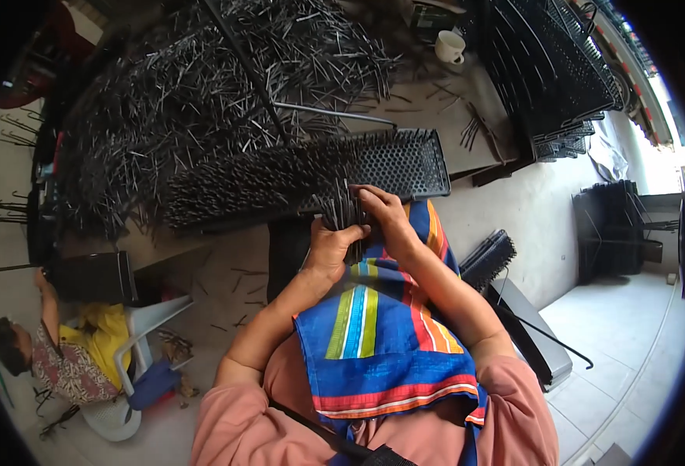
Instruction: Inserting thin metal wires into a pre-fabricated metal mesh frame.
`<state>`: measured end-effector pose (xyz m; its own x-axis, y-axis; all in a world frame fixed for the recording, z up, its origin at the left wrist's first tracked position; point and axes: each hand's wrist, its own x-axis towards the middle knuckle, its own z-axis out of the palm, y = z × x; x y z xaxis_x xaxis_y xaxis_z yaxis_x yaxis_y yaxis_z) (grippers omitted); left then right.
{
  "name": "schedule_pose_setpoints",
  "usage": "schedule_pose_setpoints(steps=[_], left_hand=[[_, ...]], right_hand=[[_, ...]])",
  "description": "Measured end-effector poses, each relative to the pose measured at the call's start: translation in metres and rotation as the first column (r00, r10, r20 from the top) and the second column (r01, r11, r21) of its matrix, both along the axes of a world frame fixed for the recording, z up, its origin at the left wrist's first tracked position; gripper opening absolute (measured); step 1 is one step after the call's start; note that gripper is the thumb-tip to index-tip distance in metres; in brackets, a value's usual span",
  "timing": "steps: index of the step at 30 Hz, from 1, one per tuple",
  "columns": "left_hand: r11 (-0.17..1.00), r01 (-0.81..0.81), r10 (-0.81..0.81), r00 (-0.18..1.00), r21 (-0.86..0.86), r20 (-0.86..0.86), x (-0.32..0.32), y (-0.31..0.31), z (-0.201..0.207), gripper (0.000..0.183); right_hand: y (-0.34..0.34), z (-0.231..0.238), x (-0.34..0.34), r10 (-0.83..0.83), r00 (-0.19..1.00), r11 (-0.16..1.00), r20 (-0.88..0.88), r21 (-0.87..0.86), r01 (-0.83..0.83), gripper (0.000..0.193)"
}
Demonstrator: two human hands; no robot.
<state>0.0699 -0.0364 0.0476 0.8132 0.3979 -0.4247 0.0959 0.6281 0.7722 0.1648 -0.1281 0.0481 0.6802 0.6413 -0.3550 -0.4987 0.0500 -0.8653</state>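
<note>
A bundle of thin dark strips [341,205] stands upright between my hands, just at the near edge of a perforated black tray [405,165]. My left hand [329,250] is closed round the bundle's lower part, thumb pointing right. My right hand [383,211] grips its right side with fingertips near the top. Many similar strips [257,180] stick up from the tray's left and middle holes, while bare honeycomb holes show at its right end. What the strips are made of I cannot tell.
A large heap of loose dark strips [203,85] covers the table beyond the tray. A white mug [450,46] stands at the far right near stacked black perforated trays [548,66]. A striped cloth [389,311] covers my lap. Another person [78,349] sits at lower left.
</note>
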Motion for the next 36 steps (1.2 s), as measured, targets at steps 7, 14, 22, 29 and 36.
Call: schedule_pose_setpoints(steps=[7,14,22,29,36], left_hand=[[0.998,0.008,-0.009,1.000,-0.057,-0.018,-0.007,0.012,-0.021,0.036],[0.998,0.055,-0.057,0.996,-0.024,-0.073,-0.001,0.018,-0.014,0.027],[0.999,0.025,-0.028,0.996,-0.036,-0.084,-0.001,0.019,-0.027,0.033],[0.998,0.057,-0.059,0.997,-0.021,-0.059,-0.003,0.023,-0.024,0.029],[0.997,0.073,-0.067,0.985,0.033,-0.159,-0.012,0.020,-0.029,0.024]], right_hand=[[-0.006,-0.005,0.005,0.199,0.952,0.962,0.233,-0.231,-0.144,0.026],[-0.017,-0.020,0.004,0.143,0.975,0.974,0.173,-0.201,-0.107,0.010],[-0.010,-0.011,0.008,0.078,0.994,0.970,0.078,-0.238,-0.057,0.007],[-0.003,-0.011,0.007,0.058,0.995,0.974,0.080,-0.222,-0.039,0.008],[-0.006,-0.016,0.016,0.156,0.988,0.947,-0.014,-0.283,-0.154,0.009]])
